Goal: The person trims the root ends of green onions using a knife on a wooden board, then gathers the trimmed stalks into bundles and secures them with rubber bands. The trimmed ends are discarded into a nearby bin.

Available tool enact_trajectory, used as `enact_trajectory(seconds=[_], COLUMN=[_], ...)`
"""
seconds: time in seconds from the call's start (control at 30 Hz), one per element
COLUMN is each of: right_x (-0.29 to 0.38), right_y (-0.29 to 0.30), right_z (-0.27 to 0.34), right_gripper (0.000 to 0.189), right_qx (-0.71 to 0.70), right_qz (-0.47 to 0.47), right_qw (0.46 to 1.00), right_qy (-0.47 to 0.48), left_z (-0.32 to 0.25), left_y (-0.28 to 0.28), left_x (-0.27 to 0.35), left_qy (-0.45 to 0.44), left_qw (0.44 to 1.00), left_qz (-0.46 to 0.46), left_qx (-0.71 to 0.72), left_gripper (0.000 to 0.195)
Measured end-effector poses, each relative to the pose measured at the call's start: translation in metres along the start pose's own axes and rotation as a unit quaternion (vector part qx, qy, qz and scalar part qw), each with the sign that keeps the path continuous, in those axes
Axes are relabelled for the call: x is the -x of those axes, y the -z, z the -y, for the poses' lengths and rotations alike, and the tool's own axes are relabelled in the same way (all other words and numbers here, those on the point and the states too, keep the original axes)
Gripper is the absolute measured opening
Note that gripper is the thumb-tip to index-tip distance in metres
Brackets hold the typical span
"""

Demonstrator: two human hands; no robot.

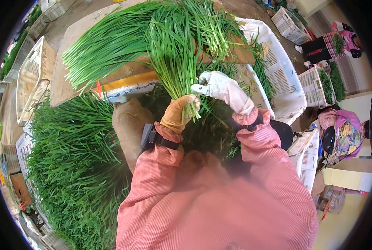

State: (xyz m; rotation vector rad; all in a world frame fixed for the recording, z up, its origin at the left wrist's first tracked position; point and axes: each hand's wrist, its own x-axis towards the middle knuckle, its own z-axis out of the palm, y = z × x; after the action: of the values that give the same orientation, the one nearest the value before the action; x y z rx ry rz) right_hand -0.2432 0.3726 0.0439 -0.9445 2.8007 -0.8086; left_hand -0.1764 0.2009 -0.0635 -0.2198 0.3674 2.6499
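Note:
My left hand (180, 113), in a tan work glove, is closed around the lower stems of a bunch of green garlic chives (173, 59). The stem ends stick out below the fist, and the leaves fan up over the board. Just right of the bunch is my right hand (209, 85), in a soiled white glove, with thumb and fingers curled; whether a stem lies between them cannot be told. A thick layer of chives (108, 47) covers much of the wooden board (70, 37). Another small heap of chives (215, 40) lies at the board's right.
A big pile of leafy greens (76, 162) fills the left side. A white plastic crate (286, 78) with loose leaves stands at the right, another crate (33, 81) at the far left. A burlap sack (129, 125) lies near my left wrist. Two other people (345, 134) are at the right edge.

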Motion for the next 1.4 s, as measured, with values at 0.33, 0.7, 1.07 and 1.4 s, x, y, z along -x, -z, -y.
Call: enact_trajectory(seconds=[0.33,0.7,1.07,1.4], right_x=[-0.005,-0.007,-0.040,0.007], right_y=[0.000,0.020,0.004,-0.027], right_z=[-0.050,-0.024,0.027,-0.023], right_gripper=[0.023,0.019,0.024,0.021], right_qx=[-0.026,-0.224,-0.375,-0.174], right_qz=[0.078,0.091,0.075,0.118], right_qw=[0.994,0.960,0.923,0.973], right_qy=[-0.075,-0.144,-0.048,-0.094], left_z=[0.001,0.007,0.006,0.013], left_y=[-0.015,0.001,0.001,-0.002], left_x=[0.007,-0.003,0.000,-0.003], left_qy=[-0.012,-0.007,-0.012,-0.039], left_qw=[0.999,0.999,0.999,0.998], left_qz=[0.032,0.053,0.045,0.057], left_qx=[0.016,0.007,-0.003,0.000], left_gripper=[0.058,0.052,0.059,0.058])
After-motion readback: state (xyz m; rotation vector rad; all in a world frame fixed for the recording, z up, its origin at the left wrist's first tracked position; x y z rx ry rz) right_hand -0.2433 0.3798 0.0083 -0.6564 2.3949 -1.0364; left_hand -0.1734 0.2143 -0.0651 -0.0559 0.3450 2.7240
